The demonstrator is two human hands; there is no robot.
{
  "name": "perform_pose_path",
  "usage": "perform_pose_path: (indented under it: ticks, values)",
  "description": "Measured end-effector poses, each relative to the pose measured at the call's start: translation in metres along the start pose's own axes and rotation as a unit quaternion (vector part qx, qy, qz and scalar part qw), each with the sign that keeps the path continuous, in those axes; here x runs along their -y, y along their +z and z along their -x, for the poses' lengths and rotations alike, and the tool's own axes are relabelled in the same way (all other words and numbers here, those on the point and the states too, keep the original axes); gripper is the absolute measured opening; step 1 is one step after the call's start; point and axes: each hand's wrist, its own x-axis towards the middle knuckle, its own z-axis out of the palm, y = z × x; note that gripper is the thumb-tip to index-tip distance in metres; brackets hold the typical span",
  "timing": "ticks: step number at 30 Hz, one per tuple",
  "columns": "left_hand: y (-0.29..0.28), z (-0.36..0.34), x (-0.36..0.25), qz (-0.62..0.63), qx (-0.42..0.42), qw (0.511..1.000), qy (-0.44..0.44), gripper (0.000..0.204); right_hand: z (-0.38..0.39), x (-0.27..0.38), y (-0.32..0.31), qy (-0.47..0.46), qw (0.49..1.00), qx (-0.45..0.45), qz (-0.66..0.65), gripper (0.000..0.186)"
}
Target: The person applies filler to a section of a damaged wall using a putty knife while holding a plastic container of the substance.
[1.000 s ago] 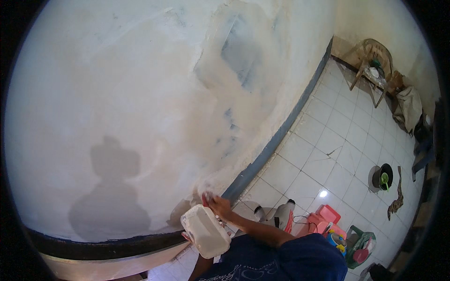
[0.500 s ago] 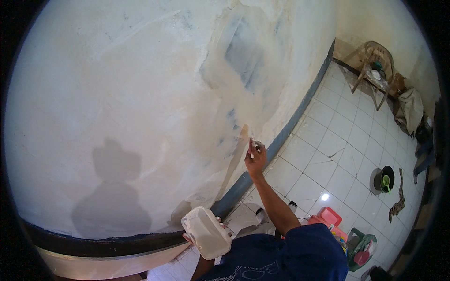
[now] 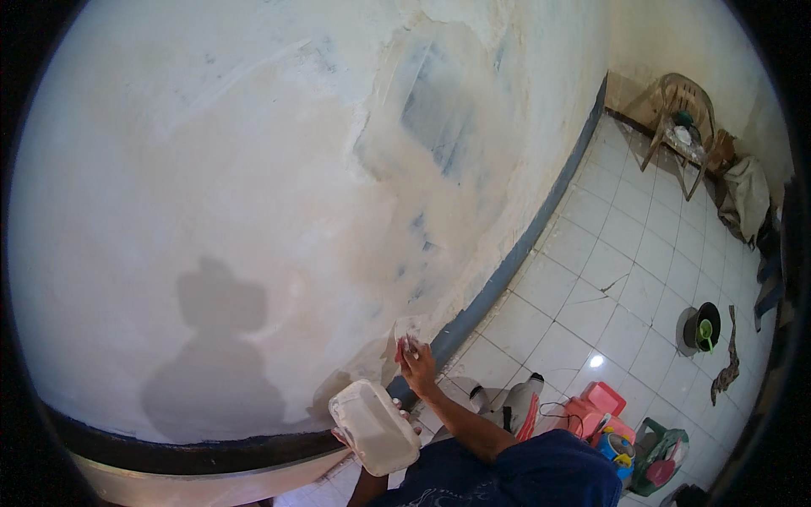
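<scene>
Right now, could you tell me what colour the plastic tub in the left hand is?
White, translucent plastic tub; head view shows it.

One white plastic tub [image 3: 374,427], one putty knife [image 3: 405,331], one plastic chair [image 3: 681,127], one black bucket [image 3: 701,326], two hands.

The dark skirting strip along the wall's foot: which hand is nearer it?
Right. The right hand presses a scraper to the wall just above the skirting strip; the left hand holds a white tub lower.
</scene>
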Motion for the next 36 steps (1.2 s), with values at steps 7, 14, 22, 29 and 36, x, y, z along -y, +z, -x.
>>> perform_pose_path:
  ticks: [7,14,22,29,36]
  values:
    - [-0.021,0.003,-0.012,-0.029,-0.042,0.999,0.005,0.128,-0.072,-0.016,-0.066,0.038,0.991,-0.096,0.08,0.044]
    - [-0.024,0.001,-0.009,-0.025,-0.041,0.998,0.033,0.128,-0.185,-0.05,-0.058,-0.025,0.975,-0.194,0.104,0.057]
    - [-0.023,0.004,-0.013,-0.008,-0.033,0.999,0.017,0.125,-0.056,0.001,-0.008,-0.041,0.996,-0.014,0.083,0.034]
    - [-0.016,0.002,-0.012,0.008,0.028,1.0,-0.009,0.124,-0.036,0.052,-0.06,-0.131,0.99,0.005,0.053,0.028]
    - [-0.041,0.007,-0.019,0.035,-0.012,0.999,-0.014,0.124,-0.171,-0.004,-0.082,-0.028,0.973,-0.203,0.104,0.043]
